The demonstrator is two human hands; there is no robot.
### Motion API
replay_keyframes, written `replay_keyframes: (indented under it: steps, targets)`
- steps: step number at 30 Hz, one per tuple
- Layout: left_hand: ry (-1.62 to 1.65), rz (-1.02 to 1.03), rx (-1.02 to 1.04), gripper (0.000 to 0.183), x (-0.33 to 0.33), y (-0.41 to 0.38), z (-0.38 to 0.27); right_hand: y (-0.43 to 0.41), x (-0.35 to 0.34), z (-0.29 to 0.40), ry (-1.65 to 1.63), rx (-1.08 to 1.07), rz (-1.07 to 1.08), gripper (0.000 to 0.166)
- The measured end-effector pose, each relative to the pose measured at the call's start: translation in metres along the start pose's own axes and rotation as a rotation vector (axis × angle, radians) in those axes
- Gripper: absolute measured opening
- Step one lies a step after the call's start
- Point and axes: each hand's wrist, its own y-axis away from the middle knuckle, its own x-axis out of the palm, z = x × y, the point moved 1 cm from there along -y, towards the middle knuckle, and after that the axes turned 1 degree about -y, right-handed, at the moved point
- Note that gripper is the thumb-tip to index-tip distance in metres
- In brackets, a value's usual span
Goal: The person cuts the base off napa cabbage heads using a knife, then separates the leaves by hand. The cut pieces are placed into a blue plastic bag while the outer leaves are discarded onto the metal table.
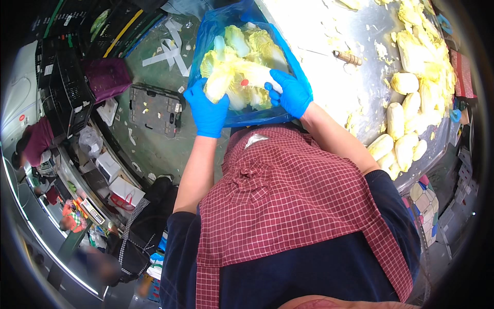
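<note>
Both my hands wear blue gloves and are inside the near part of a blue plastic bag (pixel 247 120) that holds several napa cabbages (pixel 266 46). My left hand (pixel 208 110) grips the lower end of a yellow-white napa cabbage (pixel 217 85) at the bag's left side. At the right, my right hand (pixel 287 92) has its fingers around the white stem end of another napa cabbage (pixel 254 75). A small red round spot (pixel 244 82) shows between these two. Leaves and the bag's near edge hide the lower cabbages.
On the metal table (pixel 328 90) at the right lie a wooden-handled knife (pixel 347 58), leaf scraps and a heap of napa cabbages (pixel 403 83). A black plastic crate (pixel 154 110) lies on the green floor at the left, near a purple crate (pixel 106 77). A person in black (pixel 142 231) stands behind at the left.
</note>
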Motion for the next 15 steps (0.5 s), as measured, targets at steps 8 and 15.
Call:
replay_keyframes:
  steps: [8,15]
  targets:
    - [-0.044,0.017,0.017,0.063,-0.007,0.002,-0.009,0.009,0.003,0.005,0.031,-0.044,-0.090,0.030]
    - [-0.031,0.002,-0.019,0.061,-0.009,0.002,0.000,0.004,-0.004,0.003,-0.066,-0.128,-0.185,0.033]
